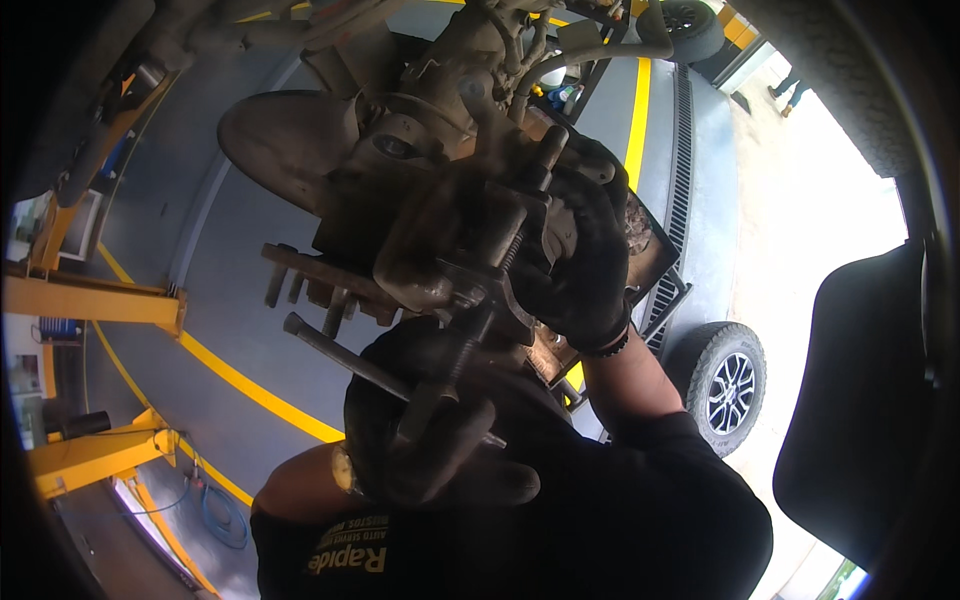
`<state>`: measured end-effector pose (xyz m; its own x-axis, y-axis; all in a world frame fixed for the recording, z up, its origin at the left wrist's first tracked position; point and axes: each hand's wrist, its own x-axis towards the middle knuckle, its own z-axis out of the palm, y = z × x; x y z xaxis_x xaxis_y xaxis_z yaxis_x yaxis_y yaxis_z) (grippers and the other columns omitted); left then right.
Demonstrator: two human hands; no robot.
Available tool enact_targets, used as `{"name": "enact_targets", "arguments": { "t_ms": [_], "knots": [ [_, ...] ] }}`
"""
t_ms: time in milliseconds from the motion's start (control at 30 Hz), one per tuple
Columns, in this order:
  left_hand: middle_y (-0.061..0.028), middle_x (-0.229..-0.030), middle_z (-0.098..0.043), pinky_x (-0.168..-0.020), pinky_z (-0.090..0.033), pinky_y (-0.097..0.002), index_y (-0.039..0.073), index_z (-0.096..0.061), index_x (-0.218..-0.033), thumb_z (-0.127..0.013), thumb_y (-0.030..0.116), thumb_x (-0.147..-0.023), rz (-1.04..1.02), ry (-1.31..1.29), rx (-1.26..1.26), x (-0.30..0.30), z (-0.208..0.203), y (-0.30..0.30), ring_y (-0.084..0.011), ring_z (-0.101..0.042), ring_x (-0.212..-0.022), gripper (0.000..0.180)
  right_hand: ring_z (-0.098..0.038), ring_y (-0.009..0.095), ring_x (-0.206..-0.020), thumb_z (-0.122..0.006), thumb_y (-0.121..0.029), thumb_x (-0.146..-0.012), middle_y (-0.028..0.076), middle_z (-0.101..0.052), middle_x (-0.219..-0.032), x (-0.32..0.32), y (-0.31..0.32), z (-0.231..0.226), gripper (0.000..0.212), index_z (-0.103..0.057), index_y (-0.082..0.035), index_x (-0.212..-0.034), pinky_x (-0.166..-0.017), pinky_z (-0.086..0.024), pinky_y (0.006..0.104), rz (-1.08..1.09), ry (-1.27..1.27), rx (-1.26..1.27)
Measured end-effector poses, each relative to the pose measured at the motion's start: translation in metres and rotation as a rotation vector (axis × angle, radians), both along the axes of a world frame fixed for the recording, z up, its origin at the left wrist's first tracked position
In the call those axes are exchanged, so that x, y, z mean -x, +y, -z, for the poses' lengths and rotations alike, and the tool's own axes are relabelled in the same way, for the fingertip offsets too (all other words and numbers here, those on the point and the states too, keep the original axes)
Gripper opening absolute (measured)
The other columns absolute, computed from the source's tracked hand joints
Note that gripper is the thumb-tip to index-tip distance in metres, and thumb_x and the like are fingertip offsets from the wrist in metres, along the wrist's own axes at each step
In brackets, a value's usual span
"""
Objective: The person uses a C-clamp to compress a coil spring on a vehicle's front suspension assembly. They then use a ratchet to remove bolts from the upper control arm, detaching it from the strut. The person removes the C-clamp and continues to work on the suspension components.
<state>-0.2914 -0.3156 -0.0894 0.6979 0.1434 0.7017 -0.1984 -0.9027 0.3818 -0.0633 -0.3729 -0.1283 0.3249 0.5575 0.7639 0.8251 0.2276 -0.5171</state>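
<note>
A heavy metal screw clamp [500,240] with a thick threaded screw [467,348] stands against a vehicle's steering knuckle area, in the middle of the head view. My right hand [585,265], in a black glove, curls round the clamp's right side. Lower down, my left hand [440,465], also gloved, closes round the screw's lower end. A slim steel bar [345,355] slants from the upper left to the screw's end by that hand. Left of the clamp is a rusty wheel hub [300,265] with protruding studs. A rounded metal shield [285,150] lies above it. Where clamp and knuckle meet is dark.
Yellow lift arms [90,300] reach in from the left. A blue hose [222,520] lies coiled on the floor. Behind my right hand stands a metal-framed tray [655,255]. A loose wheel [728,385] lies at right; another tyre [690,30] is farther off, near a person's legs [792,92].
</note>
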Motion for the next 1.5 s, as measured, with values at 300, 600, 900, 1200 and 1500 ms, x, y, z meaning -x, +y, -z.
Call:
{"name": "enact_targets", "arguments": {
  "t_ms": [300,600,900,1200,1500],
  "knots": [
    [-0.0182,-0.117,-0.056,-0.081,-0.053,-0.0416,0.0,-0.051,-0.13,-0.08,0.04,-0.07,-0.089,-0.134,0.115,-0.013,-0.003,0.017,-0.0324,-0.059,-0.101,0.077,-0.041,0.037,-0.123,-0.089,-0.04,-0.06,0.012,-0.058,-0.13,-0.006,-0.002,-0.006,0.072,-0.066,-0.01,-0.121,-0.101,-0.04,0.0475,-0.038,-0.036,-0.042],
    [-0.0147,-0.121,-0.068,-0.091,-0.056,-0.0408,0.004,-0.058,-0.131,-0.056,0.047,-0.099,-0.976,0.359,-0.35,-0.014,-0.02,0.017,-0.0274,-0.069,-0.106,0.053,-0.046,0.036,-0.112,-0.086,-0.039,-0.059,0.009,-0.062,-0.122,-0.009,0.004,-0.014,0.064,-0.068,-0.015,-0.115,-0.098,-0.039,0.0453,-0.129,0.0,-0.054],
    [-0.0138,-0.119,-0.068,-0.091,-0.056,-0.0411,0.005,-0.058,-0.13,-0.058,0.046,-0.098,-0.603,0.357,0.155,0.005,-0.004,0.036,-0.0259,-0.069,-0.105,0.053,-0.048,0.046,-0.124,-0.085,-0.045,-0.066,0.027,-0.048,-0.135,-0.008,0.011,0.013,0.081,-0.06,-0.006,-0.132,-0.102,-0.043,0.0546,-0.241,0.262,-0.276],
    [-0.0153,-0.118,-0.067,-0.09,-0.056,-0.0416,0.004,-0.058,-0.13,-0.059,0.046,-0.096,-0.547,0.413,0.111,-0.023,-0.015,0.06,-0.0272,-0.069,-0.105,0.054,-0.064,0.023,-0.09,-0.061,-0.02,-0.098,0.014,-0.061,-0.108,-0.037,-0.003,0.082,0.03,-0.06,0.002,-0.118,-0.079,-0.051,0.0332,0.026,0.827,-0.181],
    [-0.0168,-0.118,-0.067,-0.09,-0.056,-0.0421,0.004,-0.057,-0.129,-0.061,0.047,-0.095,-0.56,0.462,0.093,-0.032,-0.022,0.071,-0.0284,-0.068,-0.104,0.055,-0.06,0.009,-0.083,-0.052,-0.026,-0.106,0.005,-0.063,-0.098,-0.078,0.032,0.111,0.029,-0.063,0.0,-0.11,-0.072,-0.051,0.0246,-1.014,1.156,0.092]
  ]
}}
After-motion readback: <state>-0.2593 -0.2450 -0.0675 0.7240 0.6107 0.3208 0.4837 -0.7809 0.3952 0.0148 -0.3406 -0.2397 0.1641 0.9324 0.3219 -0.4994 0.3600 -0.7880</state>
